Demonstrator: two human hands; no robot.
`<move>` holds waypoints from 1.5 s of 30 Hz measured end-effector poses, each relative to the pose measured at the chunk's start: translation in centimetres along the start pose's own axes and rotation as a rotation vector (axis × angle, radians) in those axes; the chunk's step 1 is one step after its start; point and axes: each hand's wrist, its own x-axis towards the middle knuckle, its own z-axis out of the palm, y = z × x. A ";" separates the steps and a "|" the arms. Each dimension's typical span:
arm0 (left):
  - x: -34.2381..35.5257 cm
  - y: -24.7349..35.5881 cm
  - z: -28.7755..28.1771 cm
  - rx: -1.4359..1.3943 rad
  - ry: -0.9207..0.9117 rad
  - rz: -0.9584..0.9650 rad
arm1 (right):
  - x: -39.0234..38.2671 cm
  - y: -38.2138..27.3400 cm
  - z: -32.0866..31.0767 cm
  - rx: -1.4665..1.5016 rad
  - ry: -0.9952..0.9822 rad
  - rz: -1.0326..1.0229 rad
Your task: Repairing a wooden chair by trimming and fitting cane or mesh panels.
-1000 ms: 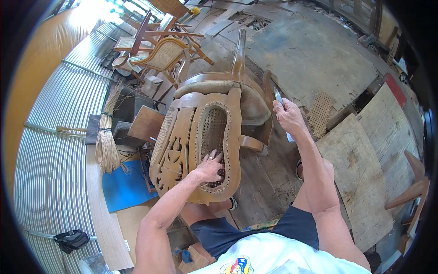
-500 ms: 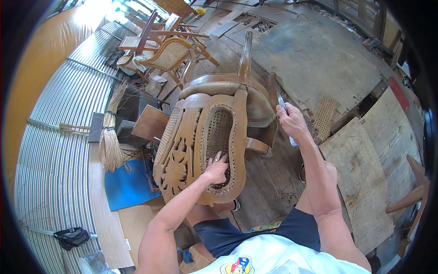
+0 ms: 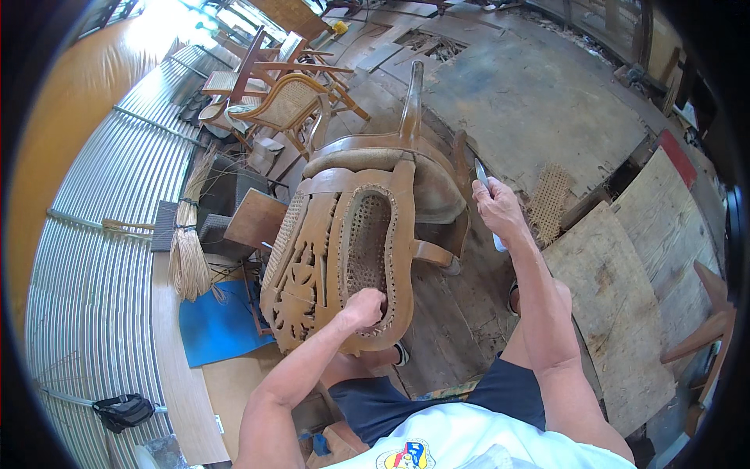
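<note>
A: Start at the left. What's there?

B: Ribbed metal sheeting [image 3: 101,250], then a tied bundle of pale cane strands [image 3: 187,266], with a blue sheet [image 3: 219,320] to its near right

A: And the chair?

B: The chair [image 3: 402,293] lies tipped over in the middle, its carved back on the near side and its seat on the far side. An oval cane panel [image 3: 367,227] fills the right part of that back, long axis running near to far

A: Where's the left hand?

B: The left hand [image 3: 365,308] is at the panel's near end, fingers curled down and in. I can't tell if they pinch anything; the knuckles hide it. Most of the panel stretches away on its far side

A: So the left is the nearer one?

B: Yes. The right hand [image 3: 498,209] hangs right of the chair, well apart from the panel, fingers wrapped around a slim blade tool [image 3: 480,170]. Its blade points far and slightly left

A: Beyond that?

B: A loose piece of woven cane [image 3: 549,195], then wooden boards [image 3: 625,313] at the right
</note>
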 end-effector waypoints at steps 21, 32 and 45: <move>3.3 -0.8 -2.0 -0.332 -0.806 -0.099 | 0.0 -0.5 0.1 0.022 -0.021 0.028; 3.3 -0.8 -2.2 -0.319 -0.642 0.007 | -0.1 -0.3 0.0 0.037 -0.023 0.048; 1.9 0.1 -1.8 -0.303 -0.498 -0.046 | 0.0 -0.5 0.7 0.000 -0.037 0.055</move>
